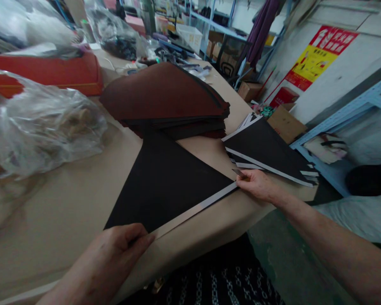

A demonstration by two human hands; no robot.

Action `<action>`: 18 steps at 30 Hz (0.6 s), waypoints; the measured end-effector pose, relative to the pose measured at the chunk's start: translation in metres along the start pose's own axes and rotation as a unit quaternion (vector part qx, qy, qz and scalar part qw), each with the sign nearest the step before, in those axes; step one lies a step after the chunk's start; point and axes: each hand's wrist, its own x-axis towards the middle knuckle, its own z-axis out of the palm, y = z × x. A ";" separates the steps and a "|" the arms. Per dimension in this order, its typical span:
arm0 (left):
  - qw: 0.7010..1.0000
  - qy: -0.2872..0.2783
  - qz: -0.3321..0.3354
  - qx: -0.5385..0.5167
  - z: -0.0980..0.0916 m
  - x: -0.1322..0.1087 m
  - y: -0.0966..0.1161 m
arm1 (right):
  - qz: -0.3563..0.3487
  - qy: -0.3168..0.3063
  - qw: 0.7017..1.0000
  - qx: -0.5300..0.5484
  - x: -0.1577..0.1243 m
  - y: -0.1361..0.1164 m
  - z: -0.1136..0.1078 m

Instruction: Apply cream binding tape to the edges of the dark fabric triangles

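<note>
At 7 o'clock the left hand (114, 250) pinches the near corner of the black triangular sheet (165, 182) lying on the desk (66, 203). At 3 o'clock the right hand (257, 184) grips the grey strip (193, 210) at its far end. Keeping the strip tight along the edge seems best. A stack of dark sheets (165, 99) lies at 12 o'clock.

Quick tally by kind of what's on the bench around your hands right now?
Black triangular sheet under both hands: 1
Grey strip along its near edge, pinched by left hand and right hand: 1
Stacks of dark sheets: 2, brown-topped stack, white-edged stack
Clear plastic bag: 1
Total: 5
</note>
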 end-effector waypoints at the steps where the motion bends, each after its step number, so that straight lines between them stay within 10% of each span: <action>1: 1.000 -0.001 -0.003 0.000 0.000 0.001 0.000 | -0.005 0.003 1.000 -0.011 -0.001 -0.002 0.000; 18: 0.999 0.007 0.009 0.050 0.002 0.006 0.005 | -0.025 0.024 0.994 -0.107 -0.006 -0.003 -0.001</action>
